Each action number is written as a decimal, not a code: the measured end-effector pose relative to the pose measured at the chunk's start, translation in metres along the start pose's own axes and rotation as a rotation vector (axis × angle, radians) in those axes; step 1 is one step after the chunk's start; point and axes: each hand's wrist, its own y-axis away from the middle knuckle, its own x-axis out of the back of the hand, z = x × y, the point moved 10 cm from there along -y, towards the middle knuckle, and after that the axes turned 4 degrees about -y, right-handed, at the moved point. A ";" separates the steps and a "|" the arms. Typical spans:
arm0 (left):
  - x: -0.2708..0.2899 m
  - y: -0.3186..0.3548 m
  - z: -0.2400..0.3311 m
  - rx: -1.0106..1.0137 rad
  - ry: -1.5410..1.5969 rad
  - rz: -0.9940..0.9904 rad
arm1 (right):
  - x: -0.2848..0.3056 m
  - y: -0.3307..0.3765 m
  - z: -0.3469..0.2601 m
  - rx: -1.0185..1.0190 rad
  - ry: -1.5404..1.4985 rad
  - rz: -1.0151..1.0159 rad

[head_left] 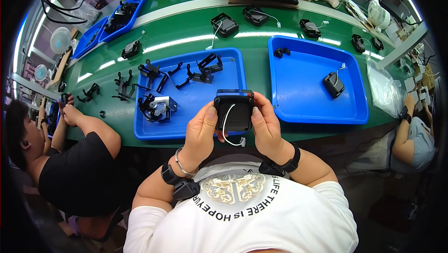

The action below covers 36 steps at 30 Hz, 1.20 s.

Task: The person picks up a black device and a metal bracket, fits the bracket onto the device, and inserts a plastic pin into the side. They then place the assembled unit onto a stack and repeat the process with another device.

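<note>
Our left hand (200, 130) and right hand (267, 128) hold one black box (240, 118); its frame (233, 90) looks on, but many loose brackets (203, 77) seem left.

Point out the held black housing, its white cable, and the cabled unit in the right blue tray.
Black housing (240, 118), head view: middle of its dark face.
White cable (224, 127), head view: on its curved middle stretch.
Cabled unit (333, 85), head view: middle of its black casing.

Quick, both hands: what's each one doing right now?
Left hand: closed on the left side of the black case with the white cable.
Right hand: closed on the case's right side.
</note>
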 end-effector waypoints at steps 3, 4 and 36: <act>-0.002 -0.003 0.000 -0.003 -0.037 -0.027 | 0.002 0.001 -0.003 0.034 -0.006 -0.001; -0.003 -0.004 0.002 -0.003 -0.042 -0.027 | 0.003 0.000 -0.004 0.037 -0.010 0.000; 0.126 -0.291 0.021 0.464 -0.474 0.121 | 0.060 0.031 -0.018 -0.338 0.024 -0.145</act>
